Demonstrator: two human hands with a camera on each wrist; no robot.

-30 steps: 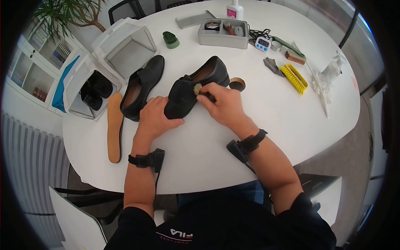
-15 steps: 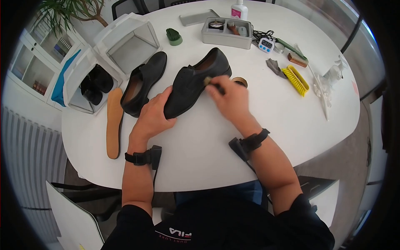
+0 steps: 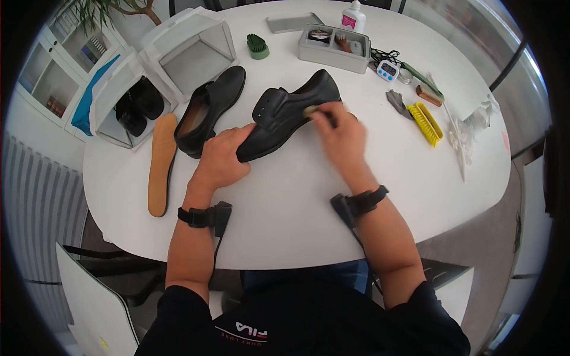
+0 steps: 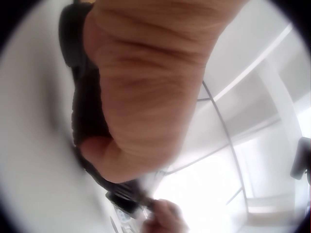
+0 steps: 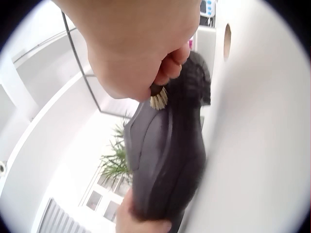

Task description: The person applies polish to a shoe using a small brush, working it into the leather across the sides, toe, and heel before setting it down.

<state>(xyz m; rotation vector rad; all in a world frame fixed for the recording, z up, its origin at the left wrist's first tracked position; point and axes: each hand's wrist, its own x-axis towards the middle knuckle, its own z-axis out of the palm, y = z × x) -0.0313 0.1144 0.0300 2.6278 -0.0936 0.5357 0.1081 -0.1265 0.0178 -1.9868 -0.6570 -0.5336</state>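
Observation:
A black shoe (image 3: 279, 121) is tilted on its side, its sole edge toward the person. The left hand (image 3: 222, 159) grips its toe; in the left wrist view that hand (image 4: 146, 92) covers much of the shoe. With curled fingers the right hand (image 3: 344, 139) pinches a small brush, whose pale bristles (image 5: 159, 99) touch the shoe's side near the heel in the right wrist view. The other black shoe (image 3: 222, 95) stands upright to the left, beside a tan insole (image 3: 161, 166).
An open white box (image 3: 127, 121) with black shoes is at the left. Behind are a green brush (image 3: 257, 47) and a grey tin (image 3: 332, 57). A timer (image 3: 388, 70), a grey cloth (image 3: 398, 103), a yellow brush (image 3: 425, 123) and clear plastic (image 3: 475, 121) lie at the right.
The held shoe has rolled onto its side, turning its opening away from the person. The right hand with the brush has moved from near the toe toward the heel.

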